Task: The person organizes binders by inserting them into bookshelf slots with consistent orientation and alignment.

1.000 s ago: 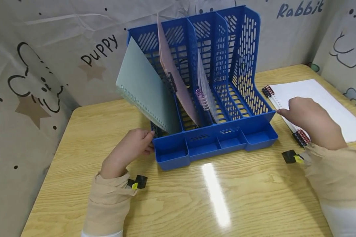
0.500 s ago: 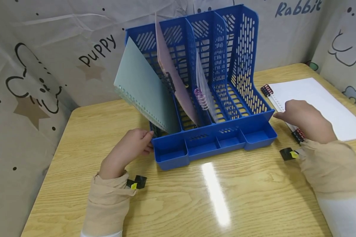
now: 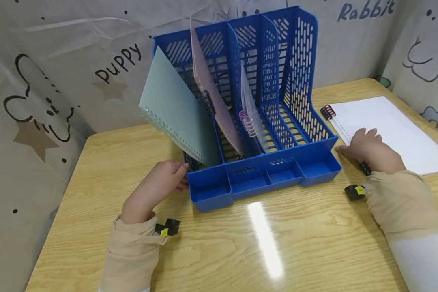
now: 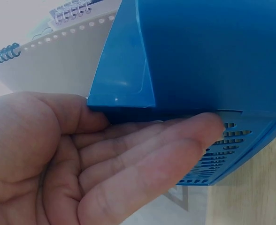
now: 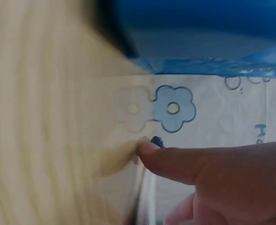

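Note:
A blue file rack (image 3: 277, 160) with upright compartments and small front trays stands on the table. My left hand (image 3: 157, 182) touches its front left corner; in the left wrist view the fingers (image 4: 147, 173) lie fairly straight along the slotted side. A pale green notebook (image 3: 179, 109) leans left in the rack's leftmost compartment, beside a pink notebook (image 3: 217, 97) and a thin one with purple rings (image 3: 250, 109). My right hand (image 3: 374, 150), fingers spread, is over the bound edge of a white spiral notebook (image 3: 398, 125) lying right of the rack. Its thumb (image 5: 166, 161) points toward the rack.
The wooden table (image 3: 219, 251) reaches a patterned wall covering (image 3: 73, 48) at the back and sides. The two right compartments of the rack (image 3: 295, 109) show bare slotted floors.
My right hand has moved down from beside the rack's right corner onto the white notebook's bound edge, and its fingers have spread. The left hand stays at the rack's corner.

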`<state>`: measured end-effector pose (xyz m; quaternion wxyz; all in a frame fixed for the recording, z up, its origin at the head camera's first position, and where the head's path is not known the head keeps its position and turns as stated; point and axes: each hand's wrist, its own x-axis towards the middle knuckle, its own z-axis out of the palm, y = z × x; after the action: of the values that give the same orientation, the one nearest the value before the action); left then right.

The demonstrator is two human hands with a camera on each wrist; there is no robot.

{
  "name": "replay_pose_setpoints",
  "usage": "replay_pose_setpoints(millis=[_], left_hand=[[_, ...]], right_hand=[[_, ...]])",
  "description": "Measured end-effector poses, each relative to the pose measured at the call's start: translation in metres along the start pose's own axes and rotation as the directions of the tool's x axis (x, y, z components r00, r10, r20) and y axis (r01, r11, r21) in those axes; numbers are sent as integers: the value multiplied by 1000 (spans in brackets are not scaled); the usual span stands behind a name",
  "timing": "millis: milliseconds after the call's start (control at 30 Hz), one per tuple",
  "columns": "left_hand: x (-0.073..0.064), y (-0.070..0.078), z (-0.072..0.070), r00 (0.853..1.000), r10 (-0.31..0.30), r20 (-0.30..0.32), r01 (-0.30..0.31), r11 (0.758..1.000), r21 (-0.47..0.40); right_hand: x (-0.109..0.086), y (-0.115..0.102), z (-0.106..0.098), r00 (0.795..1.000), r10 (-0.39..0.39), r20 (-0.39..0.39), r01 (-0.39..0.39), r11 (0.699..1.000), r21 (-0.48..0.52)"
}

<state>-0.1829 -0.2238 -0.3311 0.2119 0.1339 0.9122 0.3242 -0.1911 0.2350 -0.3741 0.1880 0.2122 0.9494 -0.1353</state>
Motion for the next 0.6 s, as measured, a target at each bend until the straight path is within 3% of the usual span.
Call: replay_pose_setpoints(millis=[300,600], left_hand=[[-2,1,-3,1000,10,-6,-10,1000,9],[-3,-1,1,1000,6,-14,-6,1000,-2]], right_hand=[[1,5,0,1000,3,20,-3,999,40],[8,14,1,1000,14,27,-13,1000,-17]])
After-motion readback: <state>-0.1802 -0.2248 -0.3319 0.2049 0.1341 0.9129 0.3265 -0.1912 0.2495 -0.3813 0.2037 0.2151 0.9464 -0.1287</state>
